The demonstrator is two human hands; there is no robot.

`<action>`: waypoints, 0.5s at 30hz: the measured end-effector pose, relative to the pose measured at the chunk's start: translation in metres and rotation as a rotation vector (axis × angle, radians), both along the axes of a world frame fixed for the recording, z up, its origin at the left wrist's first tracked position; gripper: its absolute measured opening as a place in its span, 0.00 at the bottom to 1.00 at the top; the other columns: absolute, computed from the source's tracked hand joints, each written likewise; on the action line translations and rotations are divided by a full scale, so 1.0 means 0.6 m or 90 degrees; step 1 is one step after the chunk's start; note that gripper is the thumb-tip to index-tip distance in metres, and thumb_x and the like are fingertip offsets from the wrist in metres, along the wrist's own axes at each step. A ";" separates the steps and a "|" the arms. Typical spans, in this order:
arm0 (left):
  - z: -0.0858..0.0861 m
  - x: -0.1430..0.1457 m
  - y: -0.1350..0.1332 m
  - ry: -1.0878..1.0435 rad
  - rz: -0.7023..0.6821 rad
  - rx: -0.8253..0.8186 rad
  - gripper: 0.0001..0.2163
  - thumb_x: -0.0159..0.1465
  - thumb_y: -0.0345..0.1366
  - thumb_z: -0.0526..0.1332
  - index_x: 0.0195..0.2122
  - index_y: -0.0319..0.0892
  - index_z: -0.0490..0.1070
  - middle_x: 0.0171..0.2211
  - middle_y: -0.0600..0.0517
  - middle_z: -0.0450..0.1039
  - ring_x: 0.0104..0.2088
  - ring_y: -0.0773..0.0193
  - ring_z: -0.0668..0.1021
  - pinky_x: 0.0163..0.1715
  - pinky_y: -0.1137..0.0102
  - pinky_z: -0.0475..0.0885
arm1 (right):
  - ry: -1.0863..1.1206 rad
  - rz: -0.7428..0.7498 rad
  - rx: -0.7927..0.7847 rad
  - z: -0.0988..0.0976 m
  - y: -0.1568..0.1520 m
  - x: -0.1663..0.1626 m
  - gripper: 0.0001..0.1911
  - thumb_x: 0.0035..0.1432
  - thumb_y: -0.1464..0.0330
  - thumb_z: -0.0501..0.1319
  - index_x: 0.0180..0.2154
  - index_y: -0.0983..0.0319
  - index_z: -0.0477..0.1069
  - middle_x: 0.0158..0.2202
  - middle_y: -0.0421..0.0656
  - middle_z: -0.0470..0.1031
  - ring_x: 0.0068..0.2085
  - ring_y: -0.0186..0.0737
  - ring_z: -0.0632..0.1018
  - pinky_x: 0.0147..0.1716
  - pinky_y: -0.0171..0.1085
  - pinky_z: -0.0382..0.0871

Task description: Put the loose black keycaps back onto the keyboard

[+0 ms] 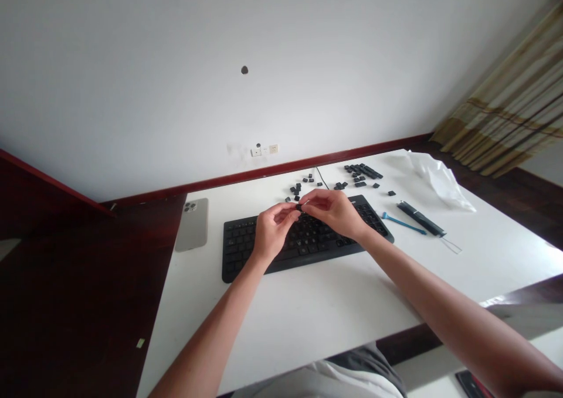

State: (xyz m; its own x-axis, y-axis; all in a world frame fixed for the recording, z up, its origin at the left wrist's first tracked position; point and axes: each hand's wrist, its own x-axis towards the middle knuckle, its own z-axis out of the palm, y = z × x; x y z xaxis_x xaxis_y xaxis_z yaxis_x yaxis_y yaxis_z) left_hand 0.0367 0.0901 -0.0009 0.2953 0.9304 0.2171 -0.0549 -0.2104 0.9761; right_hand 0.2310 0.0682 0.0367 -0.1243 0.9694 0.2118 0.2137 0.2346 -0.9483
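Observation:
A black keyboard (240,251) lies on the white table, with keycaps off over part of its middle and right. Above its back edge my left hand (273,228) and my right hand (335,211) meet at the fingertips. Pinched between them is a small black keycap (299,207); both hands are closed on it. Something thin and pale shows at the right fingertips, too small to name. Loose keycaps (298,187) are scattered just behind the hands. More black keycaps (363,170) lie grouped farther right.
A grey phone (192,225) lies at the table's left edge. On the right are a blue stick-like tool (404,223), a black tool with wire loops (421,218) and a white plastic bag (440,181). A cable (322,177) runs behind the keyboard toward the wall.

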 end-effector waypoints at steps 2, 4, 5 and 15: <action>0.001 0.000 0.002 -0.020 -0.002 -0.020 0.14 0.63 0.43 0.71 0.45 0.40 0.80 0.40 0.47 0.84 0.38 0.57 0.85 0.45 0.62 0.81 | -0.029 0.017 0.060 0.003 -0.004 -0.002 0.11 0.61 0.59 0.69 0.41 0.58 0.80 0.45 0.46 0.82 0.45 0.45 0.83 0.49 0.45 0.79; 0.005 -0.002 0.003 -0.025 -0.009 -0.029 0.13 0.62 0.42 0.72 0.45 0.41 0.81 0.39 0.47 0.84 0.39 0.57 0.86 0.47 0.61 0.81 | -0.053 0.034 0.098 0.007 -0.007 -0.002 0.09 0.61 0.61 0.68 0.41 0.58 0.80 0.46 0.45 0.82 0.46 0.45 0.83 0.50 0.45 0.80; 0.007 -0.003 0.003 -0.021 -0.015 -0.029 0.12 0.62 0.40 0.72 0.44 0.41 0.81 0.40 0.47 0.85 0.41 0.56 0.86 0.48 0.61 0.81 | -0.075 0.033 0.114 0.010 -0.008 -0.001 0.08 0.62 0.61 0.67 0.40 0.57 0.80 0.45 0.45 0.82 0.45 0.44 0.83 0.49 0.44 0.80; 0.009 -0.002 0.001 -0.040 -0.069 -0.092 0.14 0.59 0.42 0.74 0.43 0.40 0.83 0.37 0.47 0.85 0.38 0.56 0.86 0.46 0.61 0.82 | -0.317 0.038 0.230 0.030 -0.020 0.024 0.07 0.66 0.65 0.65 0.42 0.56 0.82 0.43 0.42 0.84 0.41 0.42 0.83 0.44 0.40 0.78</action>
